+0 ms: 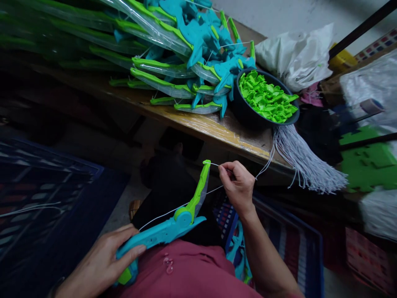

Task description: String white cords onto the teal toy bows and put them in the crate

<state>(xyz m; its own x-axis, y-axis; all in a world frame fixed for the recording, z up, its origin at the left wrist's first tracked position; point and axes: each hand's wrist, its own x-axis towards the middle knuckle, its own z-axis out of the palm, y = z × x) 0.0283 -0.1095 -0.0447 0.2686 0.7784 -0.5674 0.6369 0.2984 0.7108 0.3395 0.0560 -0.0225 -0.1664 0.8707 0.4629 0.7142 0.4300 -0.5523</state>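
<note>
My left hand point(105, 258) is wrapped round the blue body of a blue-and-green plastic toy point(163, 232), which looks like part of a toy bow. From its round joint a green arm point(198, 190) with a clear strip points up and away. A white string point(164, 214) runs from near my left hand, passes behind the arm and goes on toward my right hand point(238, 185). My right fingers are pinched on the string's end part, just right of the arm's hooked tip, where the string is looped. The fingers hide the exact grip point.
Finished-looking blue and green toys point(173, 54) are heaped on the wooden table point(214, 128). A dark bowl point(294, 118) of small green parts stands at its edge, beside a hanging bundle of white strings point(305, 161). Blue crates point(319, 248) flank my lap; white bags point(296, 56) lie behind.
</note>
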